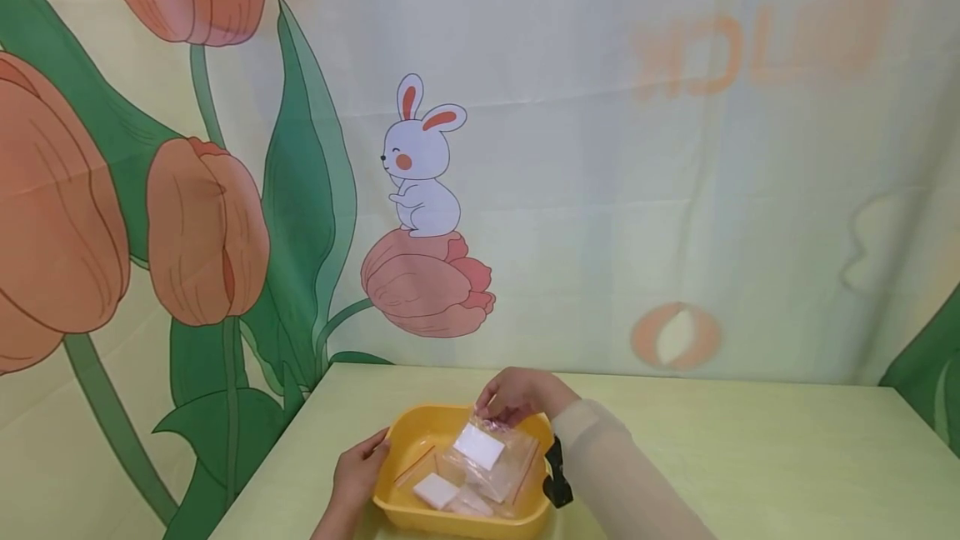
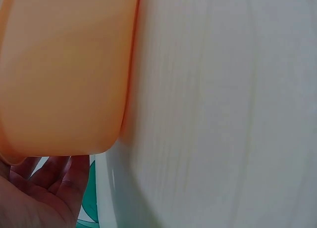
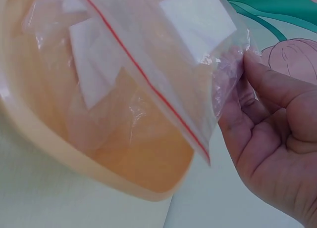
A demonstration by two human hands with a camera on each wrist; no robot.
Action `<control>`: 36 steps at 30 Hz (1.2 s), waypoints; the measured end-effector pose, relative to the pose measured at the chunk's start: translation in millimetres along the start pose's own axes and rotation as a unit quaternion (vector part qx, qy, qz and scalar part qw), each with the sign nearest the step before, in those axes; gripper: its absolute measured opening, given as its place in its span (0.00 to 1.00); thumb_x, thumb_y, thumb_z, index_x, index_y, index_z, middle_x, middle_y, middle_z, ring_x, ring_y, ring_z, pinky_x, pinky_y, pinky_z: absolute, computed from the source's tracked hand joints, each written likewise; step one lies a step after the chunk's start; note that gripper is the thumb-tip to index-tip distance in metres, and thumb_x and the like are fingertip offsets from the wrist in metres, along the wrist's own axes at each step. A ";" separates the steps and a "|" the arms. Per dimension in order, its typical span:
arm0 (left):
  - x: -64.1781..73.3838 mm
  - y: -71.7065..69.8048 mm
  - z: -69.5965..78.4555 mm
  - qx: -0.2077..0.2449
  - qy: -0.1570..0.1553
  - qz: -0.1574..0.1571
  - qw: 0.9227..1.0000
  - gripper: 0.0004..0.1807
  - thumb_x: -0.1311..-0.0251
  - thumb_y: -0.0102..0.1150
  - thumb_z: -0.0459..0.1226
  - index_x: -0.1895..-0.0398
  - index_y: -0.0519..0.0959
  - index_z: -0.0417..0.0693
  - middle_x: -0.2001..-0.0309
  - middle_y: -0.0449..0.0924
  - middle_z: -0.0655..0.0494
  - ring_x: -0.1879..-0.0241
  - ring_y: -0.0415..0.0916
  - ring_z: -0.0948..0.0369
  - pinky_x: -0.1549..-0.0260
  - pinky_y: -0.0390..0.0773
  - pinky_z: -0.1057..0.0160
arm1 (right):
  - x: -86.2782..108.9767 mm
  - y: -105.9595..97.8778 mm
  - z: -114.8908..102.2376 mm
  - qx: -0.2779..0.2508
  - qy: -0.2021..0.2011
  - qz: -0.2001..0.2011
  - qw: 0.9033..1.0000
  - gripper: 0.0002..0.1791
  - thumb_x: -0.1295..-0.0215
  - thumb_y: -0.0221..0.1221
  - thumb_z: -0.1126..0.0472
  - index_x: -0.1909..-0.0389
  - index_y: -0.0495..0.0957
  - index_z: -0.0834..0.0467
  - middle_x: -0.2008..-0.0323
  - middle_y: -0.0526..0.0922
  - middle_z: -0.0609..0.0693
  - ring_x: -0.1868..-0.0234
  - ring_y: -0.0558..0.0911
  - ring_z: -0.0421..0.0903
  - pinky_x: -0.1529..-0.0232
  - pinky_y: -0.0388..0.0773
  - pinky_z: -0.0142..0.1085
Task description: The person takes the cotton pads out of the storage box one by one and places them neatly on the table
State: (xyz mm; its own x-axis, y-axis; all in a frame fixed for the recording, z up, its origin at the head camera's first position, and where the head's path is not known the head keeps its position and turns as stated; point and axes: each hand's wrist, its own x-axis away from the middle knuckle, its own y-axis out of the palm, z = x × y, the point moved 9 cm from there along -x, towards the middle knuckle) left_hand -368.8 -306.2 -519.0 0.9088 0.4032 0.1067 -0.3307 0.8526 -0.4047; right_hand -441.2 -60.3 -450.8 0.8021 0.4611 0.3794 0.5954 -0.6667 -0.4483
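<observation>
A yellow plastic basin [image 1: 457, 523] stands near the front of the table, orange-tinted in the wrist views. My left hand [image 1: 358, 473] grips its left rim, thumb on top and fingers [image 2: 74, 181] against the outer wall. Over the basin, my right hand [image 1: 517, 397] pinches a corner of a clear zip bag [image 3: 173, 84] between thumb and fingers. A flat white square [image 1: 478, 446] shows in that bag, and a red line runs along its seal. Beneath it in the basin lie more clear bags [image 1: 471, 502] with white pieces [image 1: 435, 491]; their number is hard to tell.
The pale yellow-green table [image 1: 750, 457] extends to the right of the basin. A printed cloth [image 1: 600, 190] with tulips and a rabbit hangs behind it. A black strap-like piece [image 1: 557, 477] hangs at the right wrist, beside the basin's right wall.
</observation>
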 end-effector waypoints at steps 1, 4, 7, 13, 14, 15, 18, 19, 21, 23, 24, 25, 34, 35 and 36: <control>0.4 -0.1 0.4 0.000 0.000 0.000 1.000 0.23 0.23 0.48 0.37 0.31 0.72 0.35 0.29 0.69 0.34 0.27 0.65 0.37 0.33 0.76 0.46 | -0.1 -0.3 -0.5 -0.004 -0.001 -0.002 1.000 0.04 0.33 0.65 0.66 0.60 0.86 0.60 0.66 0.84 0.51 0.68 0.78 0.45 0.55 0.87 0.32; 4.3 -0.5 4.9 0.002 -0.002 -0.001 1.000 0.23 0.23 0.46 0.36 0.31 0.72 0.34 0.29 0.68 0.33 0.26 0.64 0.37 0.32 0.73 0.43 | -0.8 -1.7 -2.1 -0.009 -0.005 -0.001 1.000 0.05 0.33 0.65 0.65 0.59 0.86 0.60 0.65 0.85 0.52 0.67 0.79 0.45 0.54 0.87 0.32; 4.5 -1.2 5.5 0.005 -0.002 0.000 1.000 0.23 0.23 0.46 0.36 0.31 0.72 0.34 0.29 0.69 0.33 0.27 0.65 0.37 0.32 0.73 0.43 | 0.0 -2.8 -4.8 -0.007 -0.010 0.002 1.000 0.05 0.32 0.65 0.65 0.58 0.86 0.60 0.64 0.84 0.52 0.66 0.79 0.45 0.55 0.87 0.32; 6.3 -1.0 7.9 0.001 0.003 0.001 1.000 0.22 0.23 0.47 0.36 0.32 0.72 0.34 0.29 0.69 0.33 0.27 0.65 0.37 0.32 0.74 0.43 | 4.0 -8.5 -12.1 -0.004 -0.025 0.006 1.000 0.07 0.31 0.63 0.64 0.56 0.85 0.61 0.64 0.84 0.52 0.67 0.78 0.45 0.59 0.86 0.31; 6.5 -0.8 8.4 0.001 0.004 0.000 1.000 0.22 0.23 0.47 0.36 0.32 0.72 0.34 0.29 0.69 0.33 0.27 0.65 0.37 0.32 0.74 0.43 | 4.9 -9.9 -13.3 -0.003 -0.027 0.006 1.000 0.07 0.30 0.63 0.64 0.56 0.85 0.61 0.64 0.84 0.52 0.67 0.78 0.45 0.60 0.85 0.31; 6.5 -0.6 8.8 0.001 0.005 -0.001 1.000 0.22 0.23 0.47 0.36 0.32 0.72 0.34 0.29 0.69 0.33 0.27 0.65 0.37 0.32 0.74 0.43 | 5.9 -11.3 -14.4 -0.003 -0.029 0.007 1.000 0.07 0.30 0.62 0.64 0.55 0.85 0.61 0.64 0.84 0.52 0.67 0.78 0.44 0.60 0.86 0.31; 6.2 -0.6 9.1 0.002 0.004 -0.002 1.000 0.23 0.23 0.47 0.36 0.31 0.72 0.34 0.29 0.69 0.33 0.27 0.65 0.37 0.31 0.73 0.43 | 9.3 -15.3 -17.2 -0.003 -0.036 0.007 0.999 0.07 0.29 0.61 0.65 0.55 0.85 0.62 0.65 0.84 0.52 0.67 0.78 0.44 0.62 0.84 0.29; 5.9 -0.6 8.9 0.002 0.004 -0.002 1.000 0.23 0.23 0.47 0.36 0.31 0.72 0.34 0.29 0.69 0.33 0.26 0.64 0.37 0.31 0.73 0.43 | 10.5 -16.5 -17.6 -0.002 -0.038 0.008 0.999 0.07 0.29 0.61 0.65 0.55 0.85 0.62 0.65 0.84 0.51 0.67 0.78 0.43 0.63 0.84 0.28; 5.5 -1.0 8.4 0.003 0.002 -0.001 1.000 0.23 0.23 0.46 0.36 0.31 0.72 0.34 0.29 0.69 0.33 0.26 0.64 0.37 0.31 0.72 0.43 | 13.1 -18.6 -17.5 0.001 -0.043 0.008 0.999 0.08 0.29 0.61 0.65 0.55 0.84 0.62 0.65 0.84 0.51 0.68 0.77 0.43 0.64 0.82 0.27; 5.4 -1.1 7.4 0.001 -0.001 0.000 1.000 0.23 0.23 0.46 0.36 0.31 0.72 0.34 0.29 0.68 0.33 0.26 0.64 0.37 0.31 0.72 0.43 | 15.9 -21.0 -16.0 0.003 -0.045 0.009 0.999 0.08 0.29 0.61 0.65 0.54 0.84 0.62 0.65 0.84 0.51 0.68 0.77 0.42 0.65 0.81 0.27; 5.3 -1.1 6.7 0.002 -0.003 0.000 1.000 0.23 0.23 0.46 0.36 0.31 0.72 0.34 0.29 0.68 0.33 0.26 0.64 0.37 0.31 0.72 0.43 | 17.0 -22.4 -14.4 0.003 -0.045 0.010 0.999 0.08 0.29 0.61 0.65 0.54 0.84 0.62 0.65 0.84 0.50 0.68 0.77 0.42 0.65 0.81 0.27; 5.3 -1.0 6.2 0.002 -0.004 0.000 1.000 0.23 0.23 0.46 0.36 0.31 0.72 0.34 0.28 0.68 0.33 0.26 0.64 0.37 0.31 0.72 0.43 | 18.3 -23.8 -12.9 0.004 -0.046 0.011 0.999 0.08 0.29 0.61 0.65 0.54 0.84 0.62 0.65 0.84 0.50 0.68 0.77 0.42 0.65 0.81 0.27; 4.6 0.1 2.6 0.001 -0.014 -0.002 1.000 0.23 0.22 0.46 0.36 0.31 0.71 0.35 0.28 0.68 0.34 0.26 0.64 0.37 0.32 0.73 0.43 | 30.7 -39.5 6.2 -0.033 -0.060 0.000 0.998 0.09 0.27 0.58 0.66 0.52 0.82 0.65 0.66 0.81 0.49 0.69 0.77 0.41 0.67 0.81 0.26; 4.4 0.1 2.4 0.002 -0.015 -0.003 1.000 0.23 0.22 0.46 0.36 0.31 0.71 0.34 0.28 0.68 0.34 0.26 0.64 0.37 0.32 0.73 0.43 | 32.4 -41.2 7.9 -0.041 -0.062 -0.004 0.997 0.09 0.27 0.57 0.67 0.51 0.82 0.65 0.67 0.81 0.49 0.69 0.77 0.41 0.67 0.81 0.26; 4.1 0.1 2.2 0.002 -0.014 -0.002 1.000 0.23 0.22 0.46 0.36 0.31 0.71 0.34 0.28 0.68 0.34 0.26 0.64 0.37 0.32 0.73 0.43 | 34.0 -42.8 9.3 -0.048 -0.065 -0.006 0.997 0.10 0.27 0.57 0.67 0.51 0.81 0.66 0.67 0.81 0.49 0.69 0.77 0.41 0.67 0.81 0.26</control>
State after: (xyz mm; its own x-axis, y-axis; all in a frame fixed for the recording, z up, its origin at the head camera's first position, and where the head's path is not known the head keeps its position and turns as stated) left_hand -365.7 -303.7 -516.5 0.9029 0.4083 0.1347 -0.3275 0.8561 -0.3997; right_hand -438.9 -10.6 -426.2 0.7978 0.5372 0.2737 0.6029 -0.7107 -0.3625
